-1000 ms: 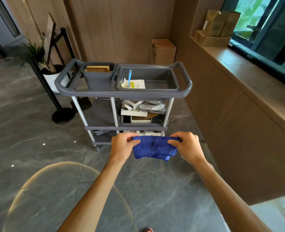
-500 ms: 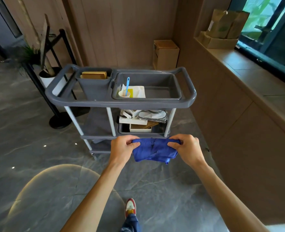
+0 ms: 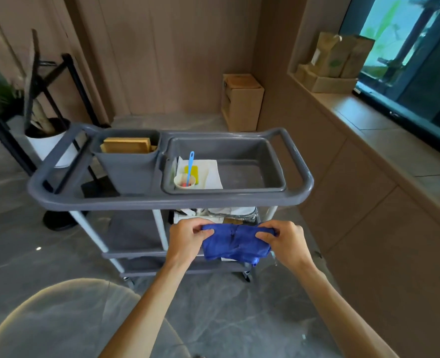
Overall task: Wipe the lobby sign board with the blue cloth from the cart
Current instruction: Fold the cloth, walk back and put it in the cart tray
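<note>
Blue cloth (image 3: 235, 242): one, crumpled, stretched between two hands in front of the cart's near side, below its top rim and level with the middle shelf; lower edge hangs loose. Left hand (image 3: 186, 240): fingers curled, thumb and fingertips pinching the cloth's left end. Right hand (image 3: 283, 241): fingers curled likewise, pinching the cloth's right end. Both forearms bare, reaching forward from the bottom of the view. Grey cart (image 3: 167, 200): three tiers, handles at both ends; top tier holds a deep bin (image 3: 128, 171) with tan flat items standing in it, and a shallow tray (image 3: 244, 174) containing white paper, a yellow item and a small white cup (image 3: 184, 182) with a blue-handled tool (image 3: 190, 164) standing in it. Middle shelf: white and wrapped items, partly hidden behind the hands. Sign board stand (image 3: 46, 104): black frame, left of the cart, beside a white plant pot (image 3: 47, 146). Cardboard box (image 3: 242, 102): on the floor against the back wall.
</note>
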{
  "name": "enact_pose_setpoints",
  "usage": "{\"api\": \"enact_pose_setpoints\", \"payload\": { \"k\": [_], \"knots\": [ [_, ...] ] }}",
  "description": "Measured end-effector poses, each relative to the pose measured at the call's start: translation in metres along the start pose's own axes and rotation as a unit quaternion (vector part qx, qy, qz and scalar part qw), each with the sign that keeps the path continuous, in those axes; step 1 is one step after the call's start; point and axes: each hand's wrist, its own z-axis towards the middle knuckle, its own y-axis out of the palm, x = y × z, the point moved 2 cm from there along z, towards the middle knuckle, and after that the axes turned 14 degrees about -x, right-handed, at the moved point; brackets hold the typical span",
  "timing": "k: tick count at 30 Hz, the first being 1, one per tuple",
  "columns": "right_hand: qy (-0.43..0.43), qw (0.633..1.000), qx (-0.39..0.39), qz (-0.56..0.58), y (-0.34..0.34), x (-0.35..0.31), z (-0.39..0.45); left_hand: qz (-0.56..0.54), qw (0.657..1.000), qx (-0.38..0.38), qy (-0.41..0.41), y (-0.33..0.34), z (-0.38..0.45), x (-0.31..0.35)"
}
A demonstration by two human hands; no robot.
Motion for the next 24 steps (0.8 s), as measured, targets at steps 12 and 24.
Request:
{"api": "enact_pose_setpoints", "payload": {
  "k": [12,24],
  "knots": [
    [0.039,0.999,0.001,0.012,-0.001,0.010,0.111,-0.019,0.999,-0.035,-0.007,-0.016,0.118,-0.021],
    [0.036,0.998,-0.033,0.049,-0.042,0.054,0.247,-0.046,0.998,-0.029,-0.009,0.009,0.254,-0.013]
  ]
}}
